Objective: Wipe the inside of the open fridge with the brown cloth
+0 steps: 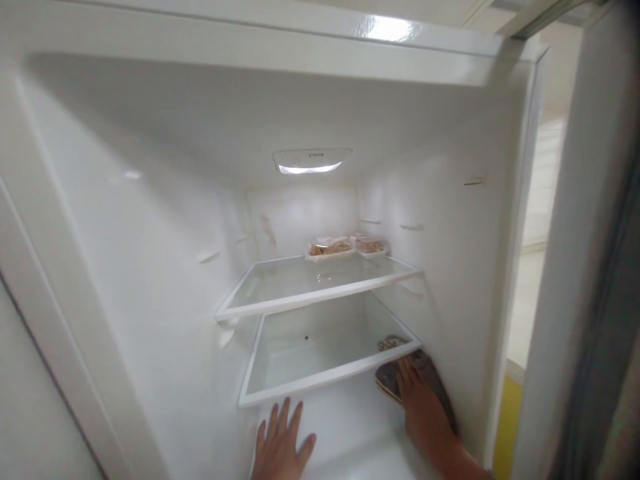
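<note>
My right hand (425, 412) presses a dark grey-brown cloth (434, 379) against the lower right side of the fridge interior, below the lower glass shelf (325, 379). Part of the cloth shows through the glass, and its lighter edge hangs left of my fingers. Fingers of that hand lie together over the fabric. My left hand (281, 443) is spread at the bottom of the view, fingers pointing inward just under the shelf's front edge. Nothing is in it.
Above sits an upper glass shelf (310, 280) carrying two wrapped food trays (330, 248) at the back. A lit lamp (311, 165) is on the ceiling. The fridge door (575, 267) stands open at the right. Side walls (125, 300) close in both sides.
</note>
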The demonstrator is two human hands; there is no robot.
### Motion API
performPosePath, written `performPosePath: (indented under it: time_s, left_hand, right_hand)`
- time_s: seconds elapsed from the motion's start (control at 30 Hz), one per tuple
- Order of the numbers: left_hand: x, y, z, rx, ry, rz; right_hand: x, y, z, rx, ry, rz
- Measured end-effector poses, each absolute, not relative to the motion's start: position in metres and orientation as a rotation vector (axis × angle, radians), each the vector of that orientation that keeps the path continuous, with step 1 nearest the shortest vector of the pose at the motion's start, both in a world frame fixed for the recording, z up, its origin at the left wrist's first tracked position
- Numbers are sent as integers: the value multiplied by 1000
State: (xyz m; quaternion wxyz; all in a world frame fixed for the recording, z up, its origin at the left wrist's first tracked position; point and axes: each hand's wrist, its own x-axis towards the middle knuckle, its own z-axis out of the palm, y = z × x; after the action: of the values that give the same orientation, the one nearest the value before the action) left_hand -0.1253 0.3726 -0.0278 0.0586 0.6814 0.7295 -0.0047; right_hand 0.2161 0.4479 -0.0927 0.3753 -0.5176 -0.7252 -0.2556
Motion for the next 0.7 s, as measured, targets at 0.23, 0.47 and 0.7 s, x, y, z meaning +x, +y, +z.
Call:
performPosePath:
  time_s: [0.23,0.47,0.7]
  left_hand:
    - [-130,374,-35,2122,2214,48]
    - [-127,372,-28,2115,2200,57]
    - [-129,372,-32,2140,2183,87]
  right_hand:
    - [245,376,-75,-1290,-1932,-951]
    - [260,358,-87,-1242,-1939,-961]
    - [232,390,-85,-1658,-2145,-499]
